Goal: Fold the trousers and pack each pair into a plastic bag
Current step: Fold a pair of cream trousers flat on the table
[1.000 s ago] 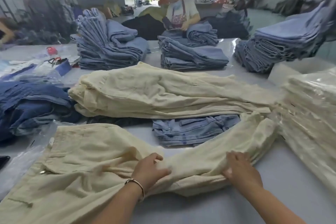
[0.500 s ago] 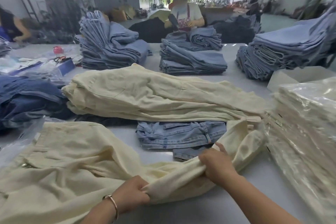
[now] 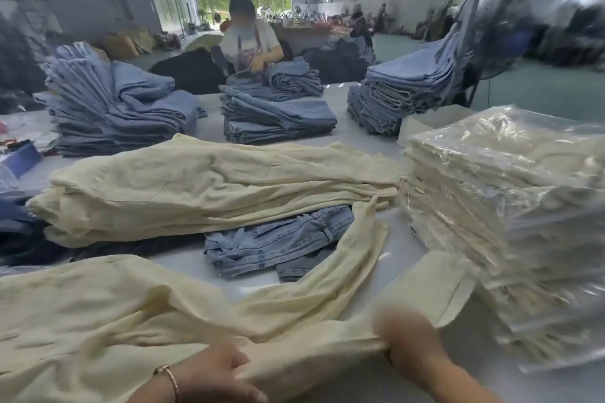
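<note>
A pair of cream trousers (image 3: 98, 314) lies across the near table, waist to the left and legs stretched to the right. My left hand (image 3: 212, 370), with a bracelet on the wrist, grips the near edge of the legs. My right hand (image 3: 406, 334), blurred by motion, grips the same leg fabric further right. One leg end (image 3: 366, 245) curves up toward the back. A stack of cream trousers packed in plastic bags (image 3: 510, 206) stands at the right.
A pile of unfolded cream trousers (image 3: 203, 183) lies behind, with folded jeans (image 3: 275, 239) in front of it. Three denim stacks (image 3: 114, 108) stand further back. A person (image 3: 248, 39) works at the far side. A white box (image 3: 432, 118) sits behind the bagged stack.
Both hands have pulled the trouser legs toward me. My right hand has moved right and nearer. The camera has tilted up, so the hands sit at the bottom edge.
</note>
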A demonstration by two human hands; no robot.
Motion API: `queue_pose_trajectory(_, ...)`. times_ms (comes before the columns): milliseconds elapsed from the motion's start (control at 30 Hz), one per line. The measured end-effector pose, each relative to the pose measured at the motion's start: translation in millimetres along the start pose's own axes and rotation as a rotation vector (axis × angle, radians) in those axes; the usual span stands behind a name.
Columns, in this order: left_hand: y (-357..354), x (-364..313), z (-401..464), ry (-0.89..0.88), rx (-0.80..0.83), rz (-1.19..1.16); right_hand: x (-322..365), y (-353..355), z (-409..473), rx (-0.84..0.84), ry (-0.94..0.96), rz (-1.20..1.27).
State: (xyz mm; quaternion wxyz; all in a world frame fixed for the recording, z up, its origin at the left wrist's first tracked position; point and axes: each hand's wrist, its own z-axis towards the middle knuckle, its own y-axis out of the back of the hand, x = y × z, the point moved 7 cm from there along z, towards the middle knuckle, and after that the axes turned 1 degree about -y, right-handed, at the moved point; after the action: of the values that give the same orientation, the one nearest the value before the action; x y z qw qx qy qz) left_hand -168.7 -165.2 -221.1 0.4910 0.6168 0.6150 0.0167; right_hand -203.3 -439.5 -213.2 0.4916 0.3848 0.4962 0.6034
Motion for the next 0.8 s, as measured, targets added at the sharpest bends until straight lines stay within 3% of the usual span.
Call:
queue_pose_trajectory(67, -31, 8, 3, 0.038, 0.166, 0.079, -4, -24, -18, 0.273, -0.057, -0.076)
queue_pose_trajectory(133, -39, 19, 1, 0.071, 0.180, 0.090, -8, -32, -32, 0.365, -0.127, -0.056)
queue_pose_trajectory(233, -34, 29, -8, 0.121, 0.136, -0.004, -4, -42, -51, 0.722, -0.187, 0.004)
queue_pose_trajectory(300, -16, 31, -11, 0.146, -0.041, -0.188, 2, -40, -59, 0.877, -0.182, 0.064)
queue_pose_trajectory(367, 16, 37, -15, 0.123, -0.385, -0.328, 6, -35, -63, 0.972, -0.223, 0.213)
queue_pose_trajectory(433, 46, 41, -21, 0.108, -0.732, -0.171, 5, -29, -58, 0.971, -0.324, 0.426)
queue_pose_trajectory(500, 58, 39, -20, 0.131, -0.833, 0.085, -2, -19, -39, 0.792, -0.418, 0.537)
queue_pose_trajectory(600, 57, 61, 3, 0.243, -0.676, 0.396, -22, -4, -8, 0.422, -0.519, 0.394)
queue_pose_trajectory(700, 52, 86, 19, 0.361, -0.497, 0.521, -29, -22, 5, 0.441, -0.546, 0.293)
queue_pose_trajectory(800, 53, 98, 23, 0.405, -0.490, 0.550, -39, -44, 19, 0.389, -0.599, 0.366)
